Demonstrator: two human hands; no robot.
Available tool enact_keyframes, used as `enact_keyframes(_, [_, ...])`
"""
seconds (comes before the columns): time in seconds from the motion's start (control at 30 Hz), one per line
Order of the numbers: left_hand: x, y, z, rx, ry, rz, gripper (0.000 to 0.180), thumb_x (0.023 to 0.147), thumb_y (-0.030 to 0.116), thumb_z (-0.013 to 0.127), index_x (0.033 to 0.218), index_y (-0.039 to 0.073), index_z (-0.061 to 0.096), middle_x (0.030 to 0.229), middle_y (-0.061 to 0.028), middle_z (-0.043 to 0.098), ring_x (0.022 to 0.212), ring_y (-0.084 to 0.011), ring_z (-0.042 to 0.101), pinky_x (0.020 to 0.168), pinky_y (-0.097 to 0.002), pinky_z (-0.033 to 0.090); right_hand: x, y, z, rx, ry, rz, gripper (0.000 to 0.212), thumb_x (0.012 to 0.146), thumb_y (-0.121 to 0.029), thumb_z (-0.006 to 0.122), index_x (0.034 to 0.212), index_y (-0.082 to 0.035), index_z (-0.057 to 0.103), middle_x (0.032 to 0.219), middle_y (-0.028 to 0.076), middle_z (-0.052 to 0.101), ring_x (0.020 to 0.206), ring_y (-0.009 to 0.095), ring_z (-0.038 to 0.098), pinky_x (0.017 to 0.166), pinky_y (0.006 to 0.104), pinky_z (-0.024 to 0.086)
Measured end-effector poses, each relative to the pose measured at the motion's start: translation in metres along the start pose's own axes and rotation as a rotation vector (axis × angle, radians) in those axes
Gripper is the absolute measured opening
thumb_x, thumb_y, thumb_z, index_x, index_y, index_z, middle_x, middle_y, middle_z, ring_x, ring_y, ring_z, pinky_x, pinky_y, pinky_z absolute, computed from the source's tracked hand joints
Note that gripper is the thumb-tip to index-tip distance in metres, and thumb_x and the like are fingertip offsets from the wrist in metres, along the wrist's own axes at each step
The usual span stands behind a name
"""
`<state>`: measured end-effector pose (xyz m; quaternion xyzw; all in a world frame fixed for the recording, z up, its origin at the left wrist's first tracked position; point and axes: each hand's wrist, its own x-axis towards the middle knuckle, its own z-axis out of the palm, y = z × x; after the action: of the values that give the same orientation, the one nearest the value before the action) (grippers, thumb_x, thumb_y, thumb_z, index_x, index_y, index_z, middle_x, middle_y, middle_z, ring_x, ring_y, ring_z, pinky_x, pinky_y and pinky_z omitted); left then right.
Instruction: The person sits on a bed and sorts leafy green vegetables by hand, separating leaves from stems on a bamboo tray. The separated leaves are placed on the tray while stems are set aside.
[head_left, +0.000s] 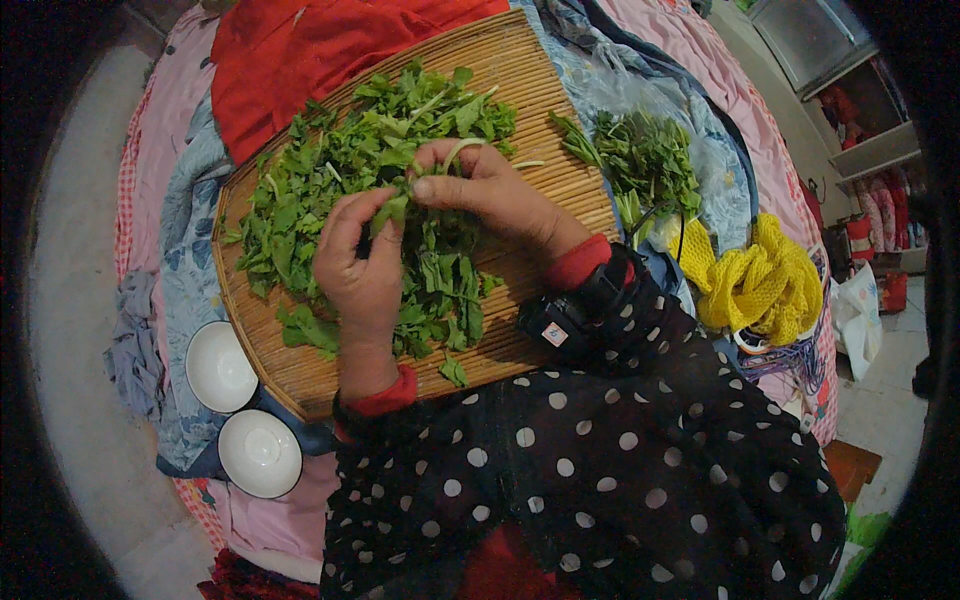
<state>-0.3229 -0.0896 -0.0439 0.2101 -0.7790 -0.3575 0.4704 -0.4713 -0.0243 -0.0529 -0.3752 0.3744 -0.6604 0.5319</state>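
Polka-dot sleeves are framing both hands — left hand and right hand are pinching one limp, light leafy sprig by its stem — likely tearing easily.

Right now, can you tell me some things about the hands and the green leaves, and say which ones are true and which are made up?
1. Both hands, the left hand and the right hand, pinch one leafy green sprig between them. True.
2. The pile of loose green leaves lies on a blue plastic plate. False: it lies on a woven bamboo tray.
3. Two white round bowls sit at the tray's left edge. True.
4. The bowls are full of leaves. False: they look empty.
5. A yellow knitted net bag lies to the right of the tray. True.
6. The sleeves are plain green. False: the dark sleeves have white dots.
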Motion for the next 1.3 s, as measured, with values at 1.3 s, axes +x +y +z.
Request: enact_keyframes(1.3, [0.003,-0.008,-0.014,0.127,0.031,-0.178,0.017,0.08,-0.001,0.058,0.097,0.001,0.057,0.093,-0.003,0.057,0.081,-0.0113,0.052,0.072,-0.0238,0.043,0.002,-0.008,-0.002,0.156,0.178,-0.095,0.024,0.082,-0.03,0.058,0.087,-0.007,0.052,0.073,-0.001,0.051,0.064,0.007,0.048,0.058,0.0218,0.041])
